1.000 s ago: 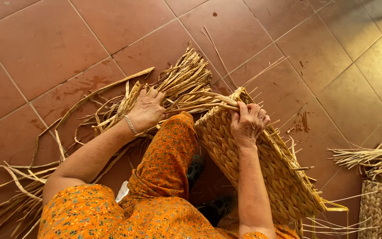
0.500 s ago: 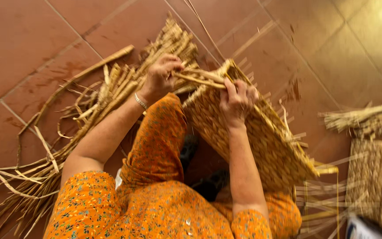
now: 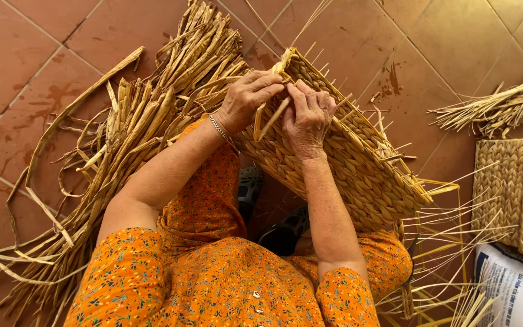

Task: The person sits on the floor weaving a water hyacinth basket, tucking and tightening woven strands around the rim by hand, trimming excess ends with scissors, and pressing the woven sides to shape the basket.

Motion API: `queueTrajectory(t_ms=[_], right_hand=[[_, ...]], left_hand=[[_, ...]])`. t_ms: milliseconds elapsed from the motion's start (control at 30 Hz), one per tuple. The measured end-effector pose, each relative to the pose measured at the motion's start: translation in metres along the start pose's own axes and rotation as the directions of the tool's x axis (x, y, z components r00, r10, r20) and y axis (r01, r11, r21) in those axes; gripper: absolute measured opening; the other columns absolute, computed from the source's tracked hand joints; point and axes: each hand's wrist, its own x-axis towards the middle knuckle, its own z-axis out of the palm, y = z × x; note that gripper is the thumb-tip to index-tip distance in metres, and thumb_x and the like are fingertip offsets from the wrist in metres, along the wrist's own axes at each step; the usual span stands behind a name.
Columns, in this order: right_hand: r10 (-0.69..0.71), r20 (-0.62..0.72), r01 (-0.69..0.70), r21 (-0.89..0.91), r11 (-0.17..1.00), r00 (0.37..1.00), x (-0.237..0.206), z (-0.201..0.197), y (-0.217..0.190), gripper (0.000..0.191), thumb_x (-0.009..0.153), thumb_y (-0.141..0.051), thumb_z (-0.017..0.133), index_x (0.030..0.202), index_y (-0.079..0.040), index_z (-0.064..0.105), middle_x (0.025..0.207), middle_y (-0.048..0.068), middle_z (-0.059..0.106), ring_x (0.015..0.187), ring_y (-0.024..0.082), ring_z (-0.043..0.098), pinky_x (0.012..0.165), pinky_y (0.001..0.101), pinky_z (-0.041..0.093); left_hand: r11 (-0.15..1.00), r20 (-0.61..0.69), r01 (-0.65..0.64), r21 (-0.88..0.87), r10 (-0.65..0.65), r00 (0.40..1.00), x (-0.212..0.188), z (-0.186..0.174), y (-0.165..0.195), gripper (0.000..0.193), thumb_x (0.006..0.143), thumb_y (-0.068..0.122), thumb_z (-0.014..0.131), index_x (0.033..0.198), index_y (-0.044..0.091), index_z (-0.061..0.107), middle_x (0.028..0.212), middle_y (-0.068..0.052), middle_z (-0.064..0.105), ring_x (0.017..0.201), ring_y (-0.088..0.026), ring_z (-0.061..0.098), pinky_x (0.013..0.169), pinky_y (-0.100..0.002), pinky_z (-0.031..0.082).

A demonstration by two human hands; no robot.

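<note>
While you sit on the tiled floor (image 3: 25, 54), the woven mat (image 3: 340, 163) leans across your knees. Your right hand (image 3: 307, 118) presses its top edge, fingers together, pinching a straw strand (image 3: 272, 118). Your left hand (image 3: 248, 97) curls its fingers round that strand. Beyond lies the loose straw pile (image 3: 146, 115).

My left hand (image 3: 246, 100) and right hand (image 3: 307, 118) sit close together, forearms extended forward, fingers curled and pinching, thumbs nearly meeting.
</note>
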Motion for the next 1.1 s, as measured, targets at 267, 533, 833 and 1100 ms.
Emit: queueTrajectory(t_ms=[267, 533, 833, 1100], right_hand=[[-0.025, 0.009, 0.025, -0.044, 0.999, 1.000, -0.006, -0.002, 0.002, 0.034, 0.098, -0.013, 0.072, 0.132, -0.013, 0.071, 0.120, 0.001, 0.066, 0.104, 0.023, 0.058, 0.103, 0.0419, 0.040], [-0.074, 0.025, 0.077, -0.184, 0.980, 0.997, -0.008, 0.007, 0.002, 0.037, 0.098, -0.023, 0.073, 0.133, -0.015, 0.066, 0.115, 0.006, 0.059, 0.105, 0.025, 0.055, 0.099, 0.0489, 0.042], [0.016, 0.116, 0.018, -0.288, 0.957, 0.993, 0.001, 0.013, -0.009, 0.039, 0.090, -0.016, 0.072, 0.128, -0.013, 0.061, 0.104, 0.010, 0.055, 0.104, 0.028, 0.055, 0.098, 0.0539, 0.044], [-0.050, 0.041, 0.059, -0.265, 0.962, 0.998, 0.012, -0.006, -0.019, 0.042, 0.095, -0.022, 0.070, 0.135, -0.013, 0.062, 0.108, 0.012, 0.057, 0.106, 0.029, 0.055, 0.104, 0.0560, 0.041]], left_hand=[[0.999, 0.125, 0.007, 0.040, -0.012, 0.992, 0.001, 0.007, 0.007, 0.037, 0.091, 0.006, 0.075, 0.126, -0.004, 0.068, 0.125, -0.015, 0.060, 0.114, -0.031, 0.060, 0.102, -0.040, 0.055], [0.941, 0.348, 0.179, -0.288, -0.072, 0.935, 0.021, -0.008, -0.028, 0.022, 0.092, 0.003, 0.076, 0.114, 0.006, 0.076, 0.124, -0.014, 0.069, 0.110, -0.025, 0.070, 0.096, -0.033, 0.059], [0.957, 0.872, 0.234, 0.171, -0.257, 0.417, 0.122, 0.023, -0.044, 0.013, 0.084, 0.006, 0.073, 0.092, 0.011, 0.082, 0.088, -0.011, 0.075, 0.079, -0.024, 0.070, 0.071, -0.038, 0.057], [0.747, 0.929, 0.568, 0.346, -0.355, -0.100, 0.176, 0.007, -0.045, 0.011, 0.087, 0.009, 0.074, 0.093, 0.001, 0.079, 0.077, -0.018, 0.074, 0.061, -0.024, 0.070, 0.050, -0.035, 0.060]])
